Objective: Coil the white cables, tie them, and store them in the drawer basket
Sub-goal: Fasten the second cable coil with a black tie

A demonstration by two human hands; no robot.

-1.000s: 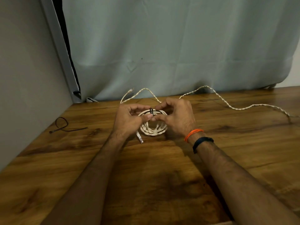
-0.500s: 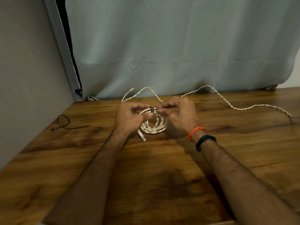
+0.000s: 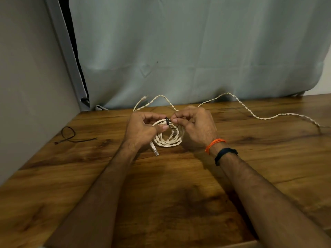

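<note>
Coiled white cable [image 3: 169,136] near tabletop [image 3: 179,203] far edge, centre; light, limp, springy, likely to unwind if released. Left hand [image 3: 143,130] pinching coil rim beside black tie [image 3: 167,121]; right hand [image 3: 195,127] pinching tie tail. Best hold: at tie. Second white cable [image 3: 259,117] loose toward far right corner.

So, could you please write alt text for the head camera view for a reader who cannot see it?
Two hands, left hand and right hand, fasten a black tie around a coiled white cable on a wooden table. A second white cable lies uncoiled behind, and a spare black tie lies far left.
</note>
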